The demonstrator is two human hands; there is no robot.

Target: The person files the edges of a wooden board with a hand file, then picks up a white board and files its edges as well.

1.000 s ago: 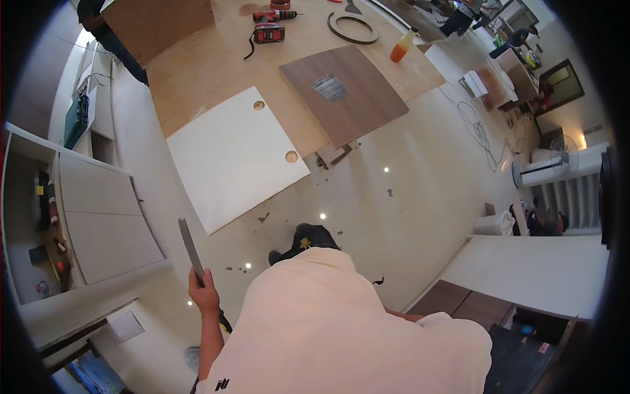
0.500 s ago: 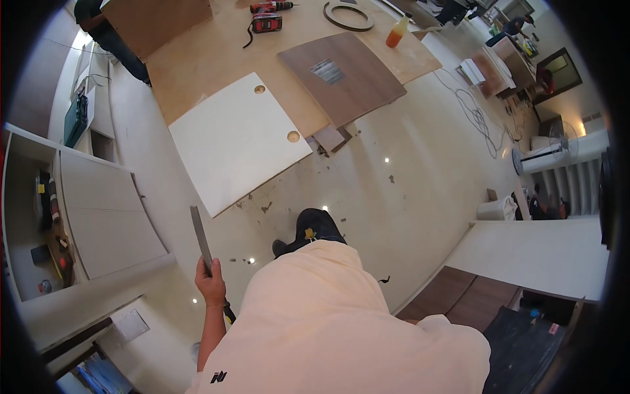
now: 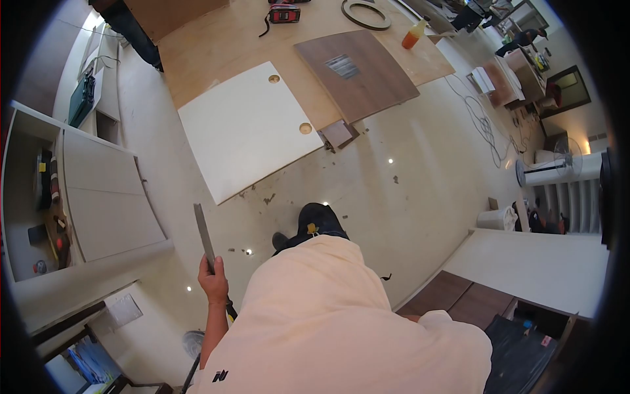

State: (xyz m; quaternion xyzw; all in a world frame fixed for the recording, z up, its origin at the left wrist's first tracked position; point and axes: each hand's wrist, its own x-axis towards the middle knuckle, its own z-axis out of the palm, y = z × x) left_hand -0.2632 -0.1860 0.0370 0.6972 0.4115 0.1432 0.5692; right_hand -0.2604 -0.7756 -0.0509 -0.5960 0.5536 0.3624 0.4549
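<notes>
My left hand (image 3: 213,281) is closed around the lower end of a long flat grey metal file (image 3: 204,230), which points up and away from me. Beyond the file's tip lies a white panel (image 3: 243,138) with two round hinge holes along its right edge. It overhangs the front of a plywood worktable (image 3: 216,62). To its right, a brown wood-grain panel (image 3: 371,79) with a silvery label rests on the same table. My right hand is out of sight; only a sliver of skin shows beside my shirt.
On the table are a red cordless drill (image 3: 284,13), a roll of edge banding (image 3: 365,14) and a bottle of orange liquid (image 3: 414,34). Scraps litter the floor (image 3: 367,197). White cabinets (image 3: 108,197) stand left; a fan (image 3: 551,161) and cables (image 3: 482,121) are right. Other people are nearby.
The view has shifted a little, so the table and panels sit slightly higher and further right. My left hand keeps its hold on the file, nearly unmoved.
</notes>
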